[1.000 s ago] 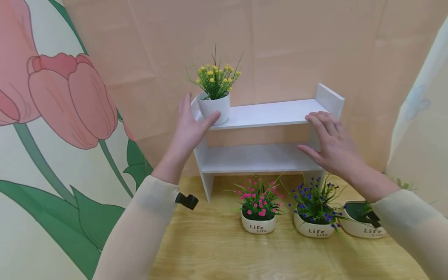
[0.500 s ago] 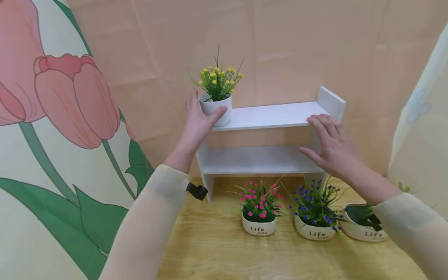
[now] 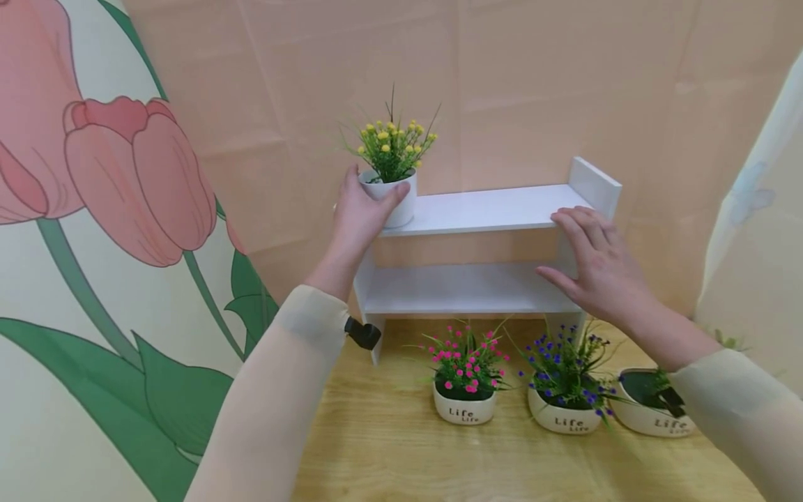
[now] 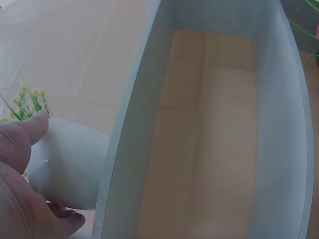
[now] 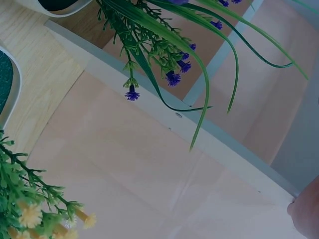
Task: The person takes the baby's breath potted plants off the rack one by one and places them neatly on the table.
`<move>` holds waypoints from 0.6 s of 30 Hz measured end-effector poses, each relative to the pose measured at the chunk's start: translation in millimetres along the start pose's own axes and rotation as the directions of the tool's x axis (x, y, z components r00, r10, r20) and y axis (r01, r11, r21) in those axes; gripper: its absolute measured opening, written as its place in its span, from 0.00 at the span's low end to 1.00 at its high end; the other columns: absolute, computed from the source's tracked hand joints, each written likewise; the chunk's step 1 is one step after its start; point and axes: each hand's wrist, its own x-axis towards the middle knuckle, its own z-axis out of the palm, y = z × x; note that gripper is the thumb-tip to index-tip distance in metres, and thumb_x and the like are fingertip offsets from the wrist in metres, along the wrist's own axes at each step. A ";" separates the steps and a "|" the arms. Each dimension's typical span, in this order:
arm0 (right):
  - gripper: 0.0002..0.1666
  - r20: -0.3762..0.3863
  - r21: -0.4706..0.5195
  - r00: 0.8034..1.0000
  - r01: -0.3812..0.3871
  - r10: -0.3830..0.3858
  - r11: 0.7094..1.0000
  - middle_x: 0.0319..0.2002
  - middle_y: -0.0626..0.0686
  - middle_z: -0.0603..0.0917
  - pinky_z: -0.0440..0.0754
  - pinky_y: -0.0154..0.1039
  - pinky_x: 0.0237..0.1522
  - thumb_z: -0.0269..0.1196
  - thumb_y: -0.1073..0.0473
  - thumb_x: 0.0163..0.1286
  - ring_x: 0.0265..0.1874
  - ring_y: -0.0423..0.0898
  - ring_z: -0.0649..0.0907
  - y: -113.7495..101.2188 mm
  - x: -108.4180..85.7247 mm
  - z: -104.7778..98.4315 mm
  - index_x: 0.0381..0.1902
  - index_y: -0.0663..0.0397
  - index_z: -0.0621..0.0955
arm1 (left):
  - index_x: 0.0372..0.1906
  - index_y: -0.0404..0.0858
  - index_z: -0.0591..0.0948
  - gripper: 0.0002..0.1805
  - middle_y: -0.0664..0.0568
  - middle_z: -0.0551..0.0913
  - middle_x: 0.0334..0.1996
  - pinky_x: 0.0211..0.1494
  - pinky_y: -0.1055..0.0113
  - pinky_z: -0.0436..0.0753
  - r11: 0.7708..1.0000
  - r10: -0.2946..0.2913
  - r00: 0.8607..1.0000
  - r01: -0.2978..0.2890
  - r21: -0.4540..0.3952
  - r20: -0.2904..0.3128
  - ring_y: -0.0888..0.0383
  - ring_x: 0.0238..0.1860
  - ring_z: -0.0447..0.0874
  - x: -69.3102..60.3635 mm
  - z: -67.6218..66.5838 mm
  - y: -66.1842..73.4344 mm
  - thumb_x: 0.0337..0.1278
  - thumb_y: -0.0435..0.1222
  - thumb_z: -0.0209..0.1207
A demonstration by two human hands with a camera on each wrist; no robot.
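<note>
At the left end of the white shelf's top board (image 3: 495, 208) stands a white flowerpot (image 3: 406, 208) with yellow flowers (image 3: 390, 145). My left hand (image 3: 364, 213) grips it from the left, the thumb across the front of the pot. In the left wrist view, thumb and fingers lie on opposite sides of the flowerpot (image 4: 75, 164), which sits against the board. My right hand (image 3: 599, 268) is at the shelf's right end, fingertips by the top board's front edge and thumb held out apart. Only a bit of that hand (image 5: 306, 214) shows in the right wrist view.
On the wooden table (image 3: 401, 460), in front of the shelf, stand a pot with pink flowers (image 3: 464, 408), a pot with purple flowers (image 3: 564, 420) and another "Life" planter (image 3: 652, 418) partly behind my right sleeve. A peach cloth (image 3: 502, 84) hangs behind.
My left hand has moved right and closed in round the white flowerpot, its thumb now farther over the front. My right hand stays at the shelf's right end. The view has shifted slightly.
</note>
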 end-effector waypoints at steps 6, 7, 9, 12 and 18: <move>0.61 -0.004 -0.003 1.000 -0.001 0.001 1.000 0.77 0.69 0.67 0.49 0.55 0.87 0.48 0.18 0.79 0.78 0.71 0.62 -1.5 0.6 -0.5 0.82 0.66 0.64 | 0.90 0.38 0.53 0.60 0.42 0.60 0.87 0.86 0.50 0.63 1.000 -0.006 1.000 0.006 0.017 -0.015 0.44 0.85 0.59 2.4 1.2 2.5 0.69 0.63 0.70; 0.61 -0.004 -0.003 1.000 -0.001 0.001 1.000 0.77 0.68 0.67 0.49 0.55 0.87 0.48 0.18 0.79 0.78 0.71 0.62 -1.8 0.8 -0.6 0.82 0.66 0.64 | 0.90 0.38 0.54 0.60 0.42 0.61 0.87 0.86 0.50 0.64 1.000 -0.007 1.000 0.007 0.018 -0.018 0.44 0.85 0.60 2.5 1.4 2.7 0.69 0.63 0.70; 0.61 -0.004 -0.004 1.000 -0.002 0.002 1.000 0.77 0.68 0.67 0.49 0.55 0.87 0.47 0.18 0.79 0.78 0.70 0.62 -2.4 0.9 -1.0 0.82 0.66 0.64 | 0.89 0.37 0.55 0.59 0.42 0.62 0.86 0.86 0.50 0.65 1.000 -0.006 1.000 0.006 0.017 -0.021 0.44 0.85 0.61 2.7 1.6 2.7 0.69 0.62 0.70; 0.61 -0.005 -0.002 1.000 -0.004 0.004 1.000 0.77 0.68 0.67 0.49 0.54 0.87 0.47 0.17 0.79 0.79 0.70 0.62 -3.0 1.2 -2.0 0.82 0.66 0.64 | 0.89 0.37 0.56 0.58 0.42 0.63 0.86 0.86 0.51 0.65 1.000 -0.004 1.000 0.005 0.015 -0.025 0.45 0.84 0.62 2.8 1.3 3.2 0.69 0.62 0.70; 0.59 0.003 -0.002 1.000 -0.008 0.008 1.000 0.77 0.68 0.67 0.49 0.54 0.88 0.50 0.19 0.79 0.79 0.70 0.62 -1.6 1.4 -2.8 0.83 0.64 0.64 | 0.88 0.37 0.58 0.58 0.42 0.64 0.85 0.85 0.51 0.67 1.000 -0.017 0.999 0.017 0.015 -0.028 0.44 0.84 0.64 2.4 1.0 3.7 0.68 0.63 0.71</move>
